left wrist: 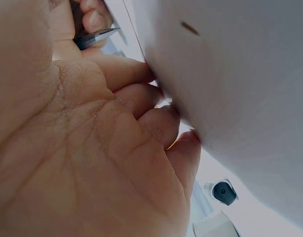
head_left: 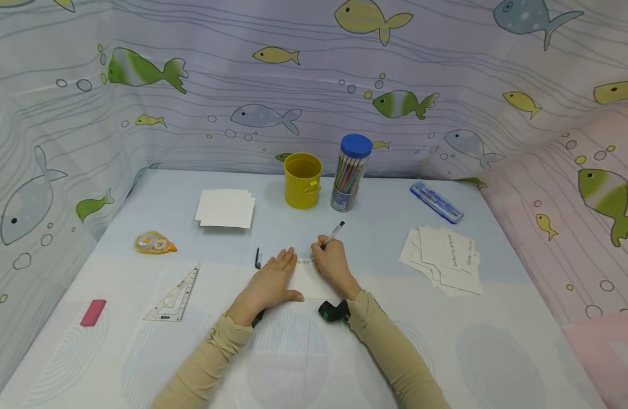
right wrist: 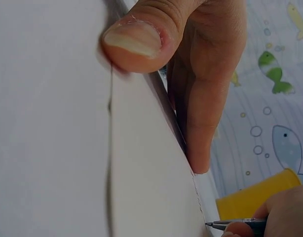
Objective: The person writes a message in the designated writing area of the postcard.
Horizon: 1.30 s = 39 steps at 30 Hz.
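Observation:
A white card (head_left: 314,285) lies on the table in front of the person, with a short line of writing along its top edge. My left hand (head_left: 268,284) rests on the card's left side, fingers extended and thumb at the lower edge. In my right hand (head_left: 335,264) a pen (head_left: 336,230) is pinched, its tip down at the written line. The right wrist view shows the pen's metal tip (right wrist: 215,224) touching the card near its edge. Left of the card, by the left fingers, lies a black pen cap (head_left: 258,258).
Blank cards (head_left: 225,210) lie back left; written cards (head_left: 449,255) spread out at right. Behind stand a yellow cup (head_left: 302,184) and a blue-lidded pencil jar (head_left: 351,173). A blue case (head_left: 436,202), correction tape (head_left: 153,242), set square (head_left: 183,292) and red eraser (head_left: 93,312) lie around.

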### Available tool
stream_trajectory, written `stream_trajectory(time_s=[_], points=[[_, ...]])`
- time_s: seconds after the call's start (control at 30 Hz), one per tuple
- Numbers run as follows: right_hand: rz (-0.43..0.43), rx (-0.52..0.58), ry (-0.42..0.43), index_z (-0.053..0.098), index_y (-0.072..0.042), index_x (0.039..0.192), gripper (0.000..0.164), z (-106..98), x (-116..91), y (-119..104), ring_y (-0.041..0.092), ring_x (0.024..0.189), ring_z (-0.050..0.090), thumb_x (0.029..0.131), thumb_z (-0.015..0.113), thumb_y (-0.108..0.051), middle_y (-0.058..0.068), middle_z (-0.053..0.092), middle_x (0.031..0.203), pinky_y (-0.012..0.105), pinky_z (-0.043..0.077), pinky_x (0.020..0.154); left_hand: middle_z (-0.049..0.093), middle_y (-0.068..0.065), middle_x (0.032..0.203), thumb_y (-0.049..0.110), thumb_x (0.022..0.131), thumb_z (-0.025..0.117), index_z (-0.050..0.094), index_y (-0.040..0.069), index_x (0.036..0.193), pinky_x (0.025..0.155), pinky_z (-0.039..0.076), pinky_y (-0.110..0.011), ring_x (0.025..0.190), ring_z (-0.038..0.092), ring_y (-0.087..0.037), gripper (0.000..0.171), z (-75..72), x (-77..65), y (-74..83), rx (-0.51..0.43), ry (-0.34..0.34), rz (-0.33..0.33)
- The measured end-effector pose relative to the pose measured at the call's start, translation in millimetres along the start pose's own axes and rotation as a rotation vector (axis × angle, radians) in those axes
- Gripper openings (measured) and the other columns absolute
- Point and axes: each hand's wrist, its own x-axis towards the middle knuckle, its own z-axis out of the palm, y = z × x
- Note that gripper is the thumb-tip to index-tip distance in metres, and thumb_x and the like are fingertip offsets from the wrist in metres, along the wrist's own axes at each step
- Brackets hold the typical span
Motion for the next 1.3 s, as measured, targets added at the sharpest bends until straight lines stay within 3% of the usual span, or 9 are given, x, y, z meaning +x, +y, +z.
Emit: stream_trajectory(time_s=[0.5, 0.77, 1.0, 1.3], points=[[0.025, 0.078, -0.028, 0.035, -0.013, 0.056, 0.035, -0.9, -0.2, 0.3, 0.006, 0.032, 0.034, 0.088, 0.047, -0.004, -0.005, 0.037, 0.040, 0.018, 0.024, 0.033, 0.022, -0.025, 0.158, 0.046, 0.081, 0.073, 0.031, -0.010, 0.147, 0.119, 0.025, -0.053, 0.148, 0.021, -0.039, 0.096, 0.3, -0.8, -0.7, 0.003, -0.002, -0.007], [0.004, 0.011, -0.035, 0.034, -0.014, 0.054, 0.037, -1.2, -0.4, -1.3, 0.003, 0.032, 0.033, 0.087, 0.048, -0.005, -0.007, 0.037, 0.039, 0.018, 0.022, 0.034, 0.022, -0.026, 0.158, 0.044, 0.081, 0.074, 0.031, -0.011, 0.146, 0.119, 0.023, -0.054, 0.148, 0.020, -0.040, 0.095, 0.4, -1.7, -1.5, -0.017, 0.008, 0.006], [0.004, 0.028, -0.032, 0.036, -0.014, 0.055, 0.036, -1.0, -0.1, 0.7, 0.004, 0.032, 0.034, 0.087, 0.048, -0.004, -0.006, 0.038, 0.039, 0.017, 0.023, 0.034, 0.022, -0.027, 0.157, 0.046, 0.081, 0.073, 0.030, -0.012, 0.146, 0.119, 0.023, -0.055, 0.147, 0.020, -0.041, 0.097, -0.5, -3.7, -1.1, -0.039, 0.018, 0.021], [-0.031, 0.000, -0.015, 0.033, -0.015, 0.053, 0.038, -1.1, 1.2, 2.2, 0.004, 0.034, 0.030, 0.086, 0.049, -0.005, -0.010, 0.033, 0.039, 0.018, 0.021, 0.036, 0.021, -0.024, 0.159, 0.046, 0.082, 0.072, 0.030, -0.009, 0.148, 0.119, 0.025, -0.052, 0.148, 0.020, -0.038, 0.096, 2.9, 0.1, -1.9, 0.016, -0.012, -0.009]])
